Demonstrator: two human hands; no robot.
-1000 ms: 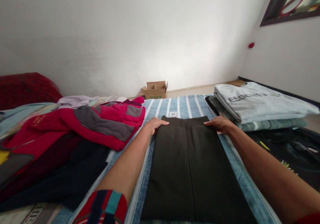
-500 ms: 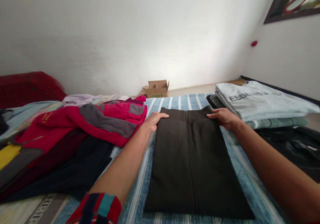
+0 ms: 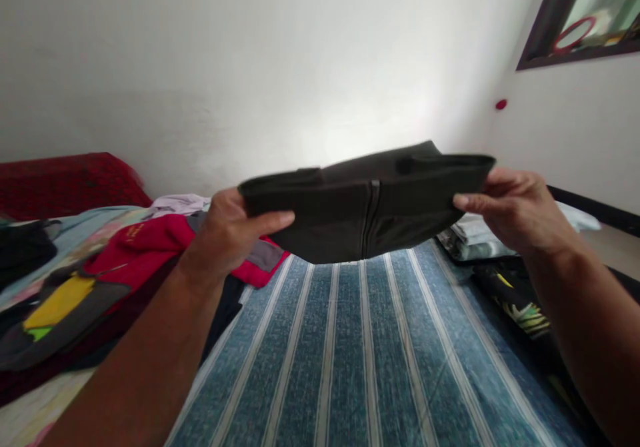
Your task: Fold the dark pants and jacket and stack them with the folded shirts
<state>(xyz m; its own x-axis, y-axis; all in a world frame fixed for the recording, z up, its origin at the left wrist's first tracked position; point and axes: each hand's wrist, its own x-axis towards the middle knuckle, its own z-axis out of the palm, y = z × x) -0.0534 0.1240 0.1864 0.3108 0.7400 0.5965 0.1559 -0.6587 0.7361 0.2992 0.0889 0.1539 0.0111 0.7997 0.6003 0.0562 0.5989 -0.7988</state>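
Observation:
A folded black zip-front jacket (image 3: 330, 214) hangs in the air above the bed, its zip running down the middle of the side facing me. My left hand (image 3: 230, 227) grips its left end, thumb on the near face and fingers behind. At the right end my right hand (image 3: 515, 207) pinches it the same way. Below lies the blue striped bedsheet (image 3: 345, 340). The fingers behind the cloth are mostly hidden.
To the left, a red and grey jacket (image 3: 150, 240) lies over a heap of dark clothes. Folded pale garments (image 3: 470, 234) sit at the right, partly behind my right hand, with a black patterned garment (image 3: 520, 300) nearer. A red cover (image 3: 70, 184) is at the back left.
Both hands have lifted the folded black jacket off the bed, and it has tilted and folded over. The striped sheet beneath it now shows. The view has shifted slightly.

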